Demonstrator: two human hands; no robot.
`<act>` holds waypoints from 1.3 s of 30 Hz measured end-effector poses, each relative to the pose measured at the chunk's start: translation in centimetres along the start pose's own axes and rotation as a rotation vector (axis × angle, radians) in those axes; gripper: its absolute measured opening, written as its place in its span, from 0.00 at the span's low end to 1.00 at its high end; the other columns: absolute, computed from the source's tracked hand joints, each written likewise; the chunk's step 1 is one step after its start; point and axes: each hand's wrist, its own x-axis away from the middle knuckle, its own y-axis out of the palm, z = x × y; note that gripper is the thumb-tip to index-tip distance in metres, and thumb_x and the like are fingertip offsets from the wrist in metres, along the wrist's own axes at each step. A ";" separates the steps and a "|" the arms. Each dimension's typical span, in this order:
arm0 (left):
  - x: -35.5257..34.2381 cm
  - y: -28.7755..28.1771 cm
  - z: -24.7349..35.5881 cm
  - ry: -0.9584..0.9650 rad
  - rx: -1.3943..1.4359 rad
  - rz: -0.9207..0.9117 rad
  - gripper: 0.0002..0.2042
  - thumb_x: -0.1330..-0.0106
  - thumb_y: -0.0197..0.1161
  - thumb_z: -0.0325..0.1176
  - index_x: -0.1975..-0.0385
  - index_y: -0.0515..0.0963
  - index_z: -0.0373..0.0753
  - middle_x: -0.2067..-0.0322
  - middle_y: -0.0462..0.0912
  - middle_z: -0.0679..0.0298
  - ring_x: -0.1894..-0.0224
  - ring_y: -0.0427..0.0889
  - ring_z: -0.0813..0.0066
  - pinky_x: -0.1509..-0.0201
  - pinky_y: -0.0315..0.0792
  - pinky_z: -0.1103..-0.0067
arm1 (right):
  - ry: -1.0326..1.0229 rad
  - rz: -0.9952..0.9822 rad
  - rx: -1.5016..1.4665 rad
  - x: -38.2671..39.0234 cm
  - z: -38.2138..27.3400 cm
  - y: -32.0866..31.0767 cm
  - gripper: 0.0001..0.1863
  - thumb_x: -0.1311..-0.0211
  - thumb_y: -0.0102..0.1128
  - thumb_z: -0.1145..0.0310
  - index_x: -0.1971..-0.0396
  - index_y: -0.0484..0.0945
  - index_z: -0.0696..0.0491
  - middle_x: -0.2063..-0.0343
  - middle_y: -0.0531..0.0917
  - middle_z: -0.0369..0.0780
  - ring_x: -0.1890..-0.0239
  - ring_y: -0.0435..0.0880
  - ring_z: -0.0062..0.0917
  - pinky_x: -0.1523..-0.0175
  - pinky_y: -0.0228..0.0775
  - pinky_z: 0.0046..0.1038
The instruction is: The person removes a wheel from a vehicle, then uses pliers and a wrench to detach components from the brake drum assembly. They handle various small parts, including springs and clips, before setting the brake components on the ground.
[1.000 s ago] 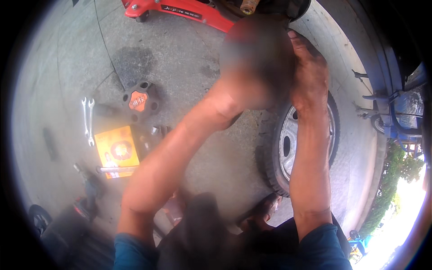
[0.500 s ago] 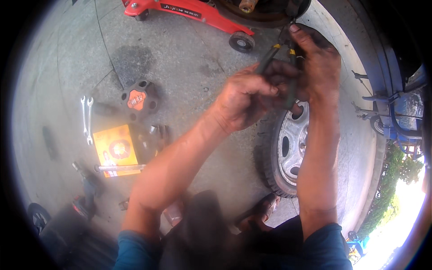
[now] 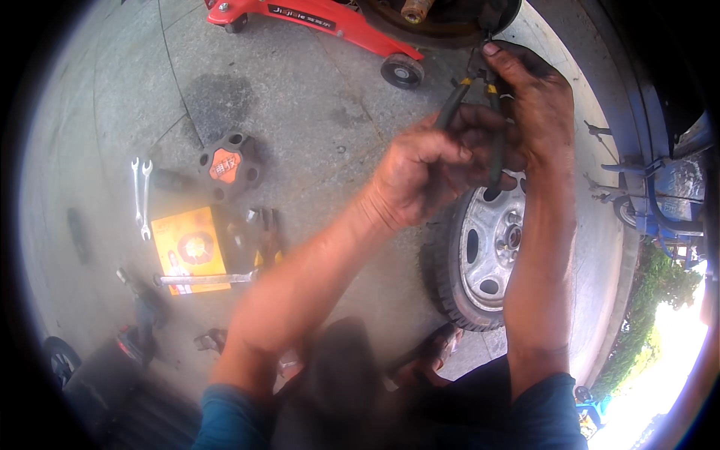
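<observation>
The left hand [image 3: 427,166] is holding a pair of pliers [image 3: 452,105] with dark handles and yellow bands, its fingers wrapped around the handles, which stand apart, and the tip is at the lower edge of a dark round part [image 3: 442,34]. The right hand [image 3: 543,101] is bent just beside this tip, its thumb near the edge, but I cannot tell what it pinches. Below them a wheel [image 3: 481,290] is on the concrete floor [image 3: 315,112], partly covered by the right forearm [image 3: 541,277].
</observation>
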 end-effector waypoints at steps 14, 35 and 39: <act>-0.3 -1.0 -1.1 0.062 0.043 0.062 0.20 0.49 0.52 0.26 0.53 0.70 0.30 0.61 0.77 0.53 0.61 0.79 0.57 0.53 0.75 0.64 | -0.020 0.000 0.017 -0.2 -0.1 -0.3 0.15 0.48 0.66 0.66 0.65 0.81 0.61 0.79 0.78 0.37 0.81 0.70 0.19 0.77 0.62 0.23; -0.3 0.1 -1.4 0.029 0.071 0.059 0.21 0.54 0.56 0.25 0.56 0.71 0.36 0.69 0.75 0.65 0.65 0.77 0.72 0.55 0.74 0.69 | 0.003 0.016 0.143 0.0 -0.7 0.0 0.12 0.47 0.67 0.63 0.69 0.81 0.56 0.79 0.78 0.34 0.82 0.75 0.19 0.79 0.69 0.22; -0.3 0.3 -1.3 0.034 0.069 0.058 0.21 0.53 0.55 0.26 0.54 0.71 0.35 0.67 0.76 0.61 0.64 0.78 0.69 0.55 0.74 0.69 | -0.044 -0.020 0.147 -0.4 -0.5 -0.2 0.13 0.47 0.66 0.63 0.68 0.80 0.57 0.78 0.79 0.35 0.82 0.76 0.20 0.81 0.71 0.22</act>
